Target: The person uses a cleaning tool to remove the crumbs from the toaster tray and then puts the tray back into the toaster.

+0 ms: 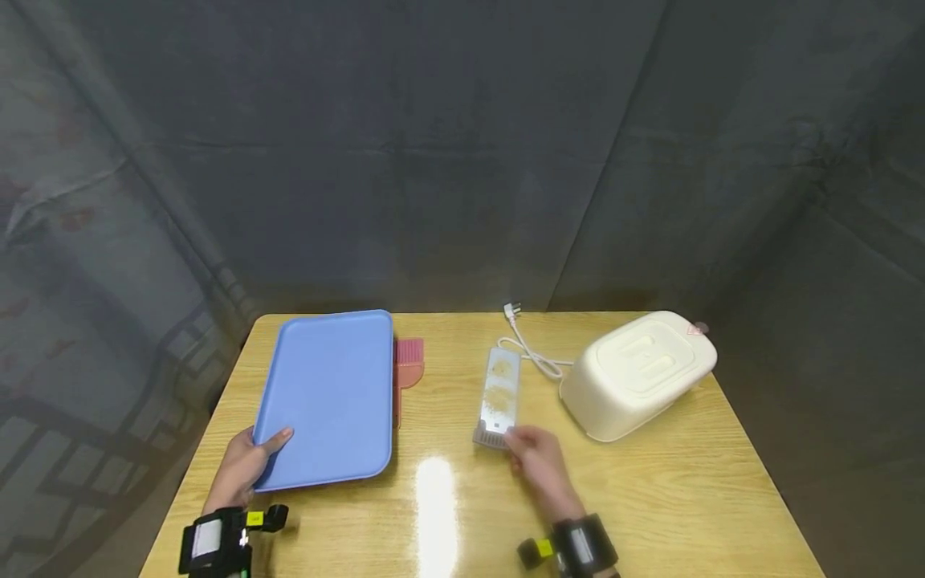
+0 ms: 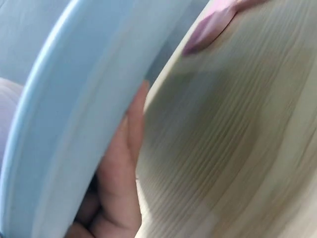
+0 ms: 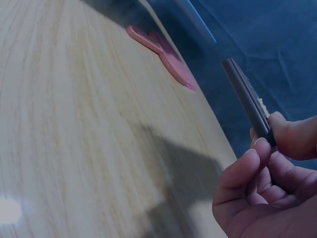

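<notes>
My left hand (image 1: 244, 466) grips the near left edge of a blue tray (image 1: 328, 393), thumb on top. In the left wrist view the fingers (image 2: 121, 183) lie under the tray, which is raised off the table. My right hand (image 1: 540, 466) pinches the near grey end of a crumb tray (image 1: 500, 409), a narrow metal plate with brown crumbs on it. The right wrist view shows the crumb tray (image 3: 247, 101) edge-on and above the table, between thumb and fingers. A cream toaster (image 1: 639, 373) stands to the right of this hand.
A white cord with a plug (image 1: 511, 311) lies on the wooden table (image 1: 462, 514) behind the crumb tray. Partly covered by the blue tray is a pink brush (image 1: 409, 365). Dark cloth (image 1: 433, 160) hangs behind the table.
</notes>
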### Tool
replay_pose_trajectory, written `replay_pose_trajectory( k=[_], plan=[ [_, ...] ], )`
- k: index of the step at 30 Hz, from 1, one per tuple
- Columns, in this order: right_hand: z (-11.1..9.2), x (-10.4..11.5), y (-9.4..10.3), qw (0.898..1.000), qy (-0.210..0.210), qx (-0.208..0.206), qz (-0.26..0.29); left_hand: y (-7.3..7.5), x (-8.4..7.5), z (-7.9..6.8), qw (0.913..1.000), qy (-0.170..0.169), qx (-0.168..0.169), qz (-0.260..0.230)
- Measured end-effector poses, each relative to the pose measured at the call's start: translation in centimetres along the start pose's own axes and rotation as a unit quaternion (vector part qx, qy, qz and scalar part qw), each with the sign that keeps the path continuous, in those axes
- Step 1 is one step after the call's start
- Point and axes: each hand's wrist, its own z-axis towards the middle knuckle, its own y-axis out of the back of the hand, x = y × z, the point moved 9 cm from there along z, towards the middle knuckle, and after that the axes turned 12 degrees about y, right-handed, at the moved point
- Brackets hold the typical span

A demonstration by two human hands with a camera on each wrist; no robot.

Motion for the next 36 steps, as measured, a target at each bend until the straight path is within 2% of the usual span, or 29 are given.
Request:
replay_pose_trajectory(
  k=[5,11,16,23,26,36],
  plan=[
    [-0.2,0.4,0.3,1.0,-0.006,-0.004,0.029,-3.7,-1.6,-0.1,0.9993,-0.027,0.01,-0.025],
    [-0.5,1.3,0.7,0.997,-0.011,-0.008,0.072,-7.4,-3.3,-0.9,0.9977,-0.053,-0.002,-0.043],
    [-0.4,2.5,1.4,0.998,0.006,-0.013,0.06,-10.8,-4.3,-1.9,0.9945,-0.07,-0.002,-0.078],
    [0.1,3.6,2.0,0.999,0.034,-0.019,0.004,-15.0,-4.5,-3.3,0.9921,-0.086,-0.013,-0.09],
    [0.3,4.0,2.1,0.998,0.047,-0.019,-0.02,-16.3,-4.5,-3.9,0.991,-0.093,-0.024,-0.093],
    [0.0,4.4,2.1,0.998,0.054,-0.021,-0.037,-20.3,-3.7,-6.5,0.9896,-0.098,-0.045,-0.095]
  ],
)
